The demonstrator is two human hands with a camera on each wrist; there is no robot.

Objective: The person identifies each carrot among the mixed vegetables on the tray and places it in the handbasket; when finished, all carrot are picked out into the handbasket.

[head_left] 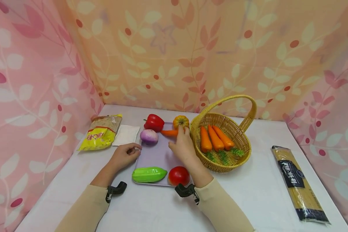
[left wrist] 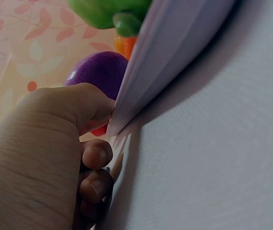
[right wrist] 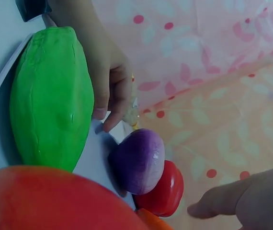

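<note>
My left hand [head_left: 126,156] is at the left edge of the lilac tray [head_left: 156,154]; its thumb and curled fingers pinch the rim [left wrist: 127,91]. My right hand [head_left: 185,146] reaches over the tray's far right, thumb apart, fingers above a carrot [head_left: 169,133] whose orange tip shows; the rest is hidden. Just beyond the fingertips sits a small pumpkin [head_left: 181,121]. Also on the tray are a red bell pepper [head_left: 154,123], a purple-and-white onion-like vegetable [head_left: 149,137], a green ridged vegetable [head_left: 149,174] and a red tomato-like fruit [head_left: 178,176].
Right of the tray stands a wicker basket [head_left: 246,154] with a tall handle, holding three carrots [head_left: 216,138] with leafy tops. A yellow-and-brown food bag [head_left: 101,132] and a white packet [head_left: 126,135] lie left. A long noodle pack [head_left: 298,183] lies far right. Patterned cloth encloses the table.
</note>
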